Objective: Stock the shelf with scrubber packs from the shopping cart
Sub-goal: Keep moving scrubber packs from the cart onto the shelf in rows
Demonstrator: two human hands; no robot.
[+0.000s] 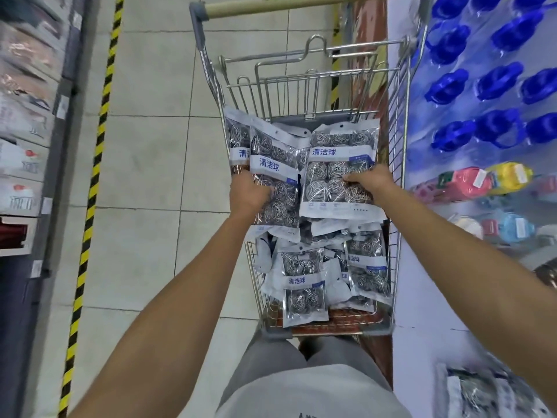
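Note:
A wire shopping cart point(398, 164) stands in front of me, filled with several clear-and-white packs of steel scrubber balls point(304, 285). My left hand point(248, 191) grips a small bunch of scrubber packs point(271, 164), raised above the cart's left side. My right hand point(369, 181) grips another scrubber pack point(337, 173) by its right edge, held flat above the pile. More scrubber packs point(476, 393) lie on the shelf at the lower right.
The shelf on the right point(422, 267) carries water bottles with blue caps point(494, 82) and coloured packaged goods point(482, 182). A shelf with boxed goods point(27, 146) runs along the left. A yellow-and-black floor stripe point(96, 164) borders the tiled aisle.

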